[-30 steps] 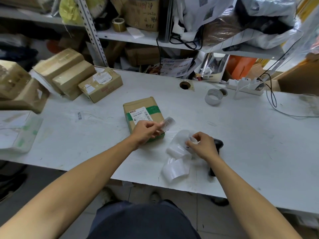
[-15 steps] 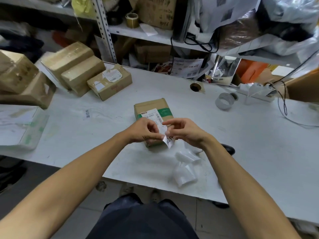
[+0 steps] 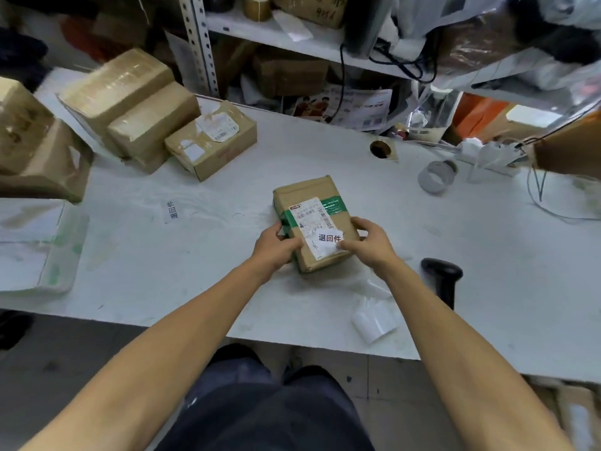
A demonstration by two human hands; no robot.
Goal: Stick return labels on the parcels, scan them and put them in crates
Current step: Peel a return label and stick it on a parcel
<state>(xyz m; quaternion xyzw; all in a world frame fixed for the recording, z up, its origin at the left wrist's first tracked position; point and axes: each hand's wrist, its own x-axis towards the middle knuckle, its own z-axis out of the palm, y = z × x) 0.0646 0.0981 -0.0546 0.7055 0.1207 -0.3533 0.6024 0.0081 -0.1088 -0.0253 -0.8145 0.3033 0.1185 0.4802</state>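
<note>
Head view: a person's left hand [image 3: 274, 247] and right hand [image 3: 369, 240] grip a small brown parcel [image 3: 313, 222] banded with green tape, lying on the white worktable [image 3: 227, 255] just ahead of the person. The left fingers curl around the parcel's left edge; the right fingers wrap its right side, with the thumb pressing a white return label [image 3: 328, 238] onto the shipping label [image 3: 310, 219]. A black handheld scanner [image 3: 442, 278] lies to the right, near the table's front edge, beside curled strips of label backing [image 3: 374, 317]. 3 taped cartons [image 3: 156, 125] sit at the far left, a tape roll [image 3: 435, 177] at the far right, and cluttered shelves [image 3: 292, 37] stand behind.
</note>
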